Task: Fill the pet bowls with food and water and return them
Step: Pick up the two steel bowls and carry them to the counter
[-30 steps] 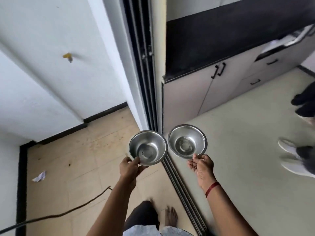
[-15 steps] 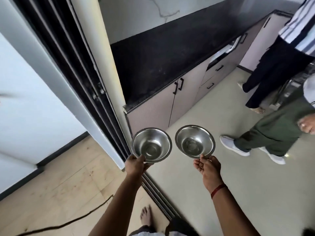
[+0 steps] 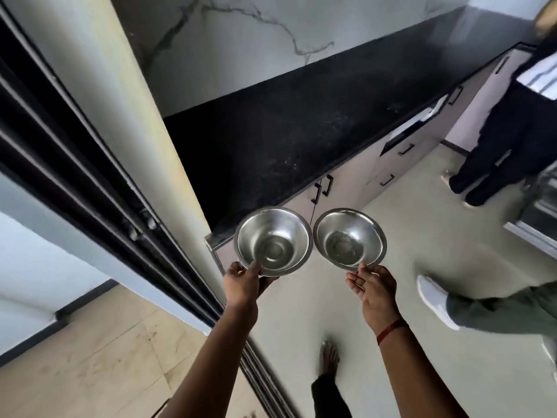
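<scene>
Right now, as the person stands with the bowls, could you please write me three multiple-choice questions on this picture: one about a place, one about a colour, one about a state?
1. Where are the left bowl and the right bowl?
A. in a sink
B. up in the air, one in each hand
C. stacked on a table

2. What colour is the band on the right wrist?
A. red
B. blue
C. white

3. What do the two bowls hold?
A. water
B. dry pet food
C. nothing that can be seen

Answers:
1 B: the left hand and the right hand each grip one bowl by its near rim, side by side.
2 A: the band shows plainly red against the arm.
3 C: the bare steel bottom of each bowl is visible.
</scene>
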